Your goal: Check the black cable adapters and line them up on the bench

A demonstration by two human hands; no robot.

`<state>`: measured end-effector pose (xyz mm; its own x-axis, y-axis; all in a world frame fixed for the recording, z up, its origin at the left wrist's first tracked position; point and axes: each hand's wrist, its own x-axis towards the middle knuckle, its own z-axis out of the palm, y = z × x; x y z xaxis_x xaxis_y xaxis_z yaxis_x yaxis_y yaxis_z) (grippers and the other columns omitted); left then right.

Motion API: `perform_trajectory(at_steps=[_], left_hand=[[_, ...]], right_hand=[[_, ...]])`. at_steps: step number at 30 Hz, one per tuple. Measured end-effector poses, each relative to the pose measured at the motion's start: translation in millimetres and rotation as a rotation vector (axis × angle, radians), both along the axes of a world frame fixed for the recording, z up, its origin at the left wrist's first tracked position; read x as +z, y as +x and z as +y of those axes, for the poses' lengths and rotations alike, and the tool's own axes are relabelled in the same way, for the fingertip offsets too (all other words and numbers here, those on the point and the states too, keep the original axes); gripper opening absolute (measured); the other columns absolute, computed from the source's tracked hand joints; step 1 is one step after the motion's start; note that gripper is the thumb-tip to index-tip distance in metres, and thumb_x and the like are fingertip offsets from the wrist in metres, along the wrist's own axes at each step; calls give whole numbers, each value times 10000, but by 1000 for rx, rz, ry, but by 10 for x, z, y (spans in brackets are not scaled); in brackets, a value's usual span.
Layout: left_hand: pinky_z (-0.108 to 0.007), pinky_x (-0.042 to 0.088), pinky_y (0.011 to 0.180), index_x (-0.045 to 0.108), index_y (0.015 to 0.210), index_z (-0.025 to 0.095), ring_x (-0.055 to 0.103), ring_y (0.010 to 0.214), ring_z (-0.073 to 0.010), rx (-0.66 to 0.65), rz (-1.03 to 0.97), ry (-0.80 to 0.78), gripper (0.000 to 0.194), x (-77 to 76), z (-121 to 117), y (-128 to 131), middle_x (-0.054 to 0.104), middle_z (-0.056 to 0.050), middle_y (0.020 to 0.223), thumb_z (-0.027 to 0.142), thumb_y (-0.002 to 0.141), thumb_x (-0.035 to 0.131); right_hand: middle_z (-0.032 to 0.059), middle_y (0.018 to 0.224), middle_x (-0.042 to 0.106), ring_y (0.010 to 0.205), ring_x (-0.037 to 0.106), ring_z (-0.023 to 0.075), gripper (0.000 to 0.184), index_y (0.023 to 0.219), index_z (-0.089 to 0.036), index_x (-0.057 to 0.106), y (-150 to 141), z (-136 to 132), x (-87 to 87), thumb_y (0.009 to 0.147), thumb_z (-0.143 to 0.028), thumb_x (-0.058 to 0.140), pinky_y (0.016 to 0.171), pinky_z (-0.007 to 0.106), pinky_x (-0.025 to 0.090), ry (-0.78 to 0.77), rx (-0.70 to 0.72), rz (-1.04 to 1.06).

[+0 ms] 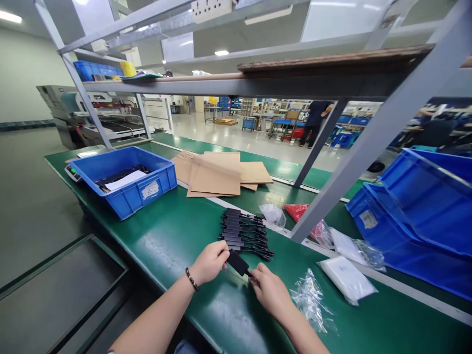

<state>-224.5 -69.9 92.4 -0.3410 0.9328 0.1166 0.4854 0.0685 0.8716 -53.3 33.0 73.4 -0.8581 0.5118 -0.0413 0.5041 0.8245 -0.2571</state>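
Steadily, between both hands, the black unit (238, 262) slants from ten o'clock down to four over the near part of the green bench (165, 241); I can't tell whether its underside touches. My left hand (210, 263) pinches the ten-o'clock end between thumb and fingers, while my right hand (271, 287) nips the short lead (250, 275) at the four-o'clock end. To handle it well, I'd let the left grip bear the casing and the right only guide the lead, with no sharp bend or tug where the two join.

Just beyond, at twelve, lies a row (231, 230) of similar units, side by side, leads toward three; a level hold should avoid knocking them. Crumpled film (311, 300) lies at four, beside my right forearm, so that arm is best lifted clear of it. Farther off come a white packet (346, 279) at three, a red bag (295, 211) at two, cardboard (217, 179) at eleven and a blue bin (160, 187) at ten.
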Motion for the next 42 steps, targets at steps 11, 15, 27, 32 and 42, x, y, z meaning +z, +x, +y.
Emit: perform_trajectory(at_steps=[11,15,27,32,42], left_hand=[[-169,277,417,434,625,156,353,422,-37,-271,-326,138,181,255,677,771,373,60,519,291,742,467],[-181,318,432,522,709,148,402,478,-57,-255,-548,126,241,122,782,1099,433,27,613,386,730,487],[-191,282,376,497,983,137,482,468,-102,-333,-1520,-345,597,-425,753,1683,521,-22,635,640,706,336],[-171,263,342,512,954,132,492,475,-96,-351,-1533,-325,563,-430,710,1671,509,-24,650,615,727,331],[-170,325,371,531,868,113,517,577,-116,-251,-1475,-222,481,-457,688,1736,524,-41,673,558,732,408]], right_hand=[[-5,636,473,593,439,115,303,621,-180,416,849,-400,285,857,-332,302,555,225,310,-430,-130,236],[-15,602,446,561,422,105,319,576,-186,349,1036,-371,149,850,-347,319,535,216,305,-350,-219,234],[-16,697,506,598,481,109,146,786,-210,421,1342,-286,163,814,-352,402,548,215,362,-86,-485,285],[-7,636,475,580,464,114,226,713,-200,429,1323,-91,138,863,-284,282,552,232,335,97,-472,310],[-3,610,465,571,452,106,269,647,-190,424,1185,22,-2,862,-294,300,553,228,306,237,-456,238]])
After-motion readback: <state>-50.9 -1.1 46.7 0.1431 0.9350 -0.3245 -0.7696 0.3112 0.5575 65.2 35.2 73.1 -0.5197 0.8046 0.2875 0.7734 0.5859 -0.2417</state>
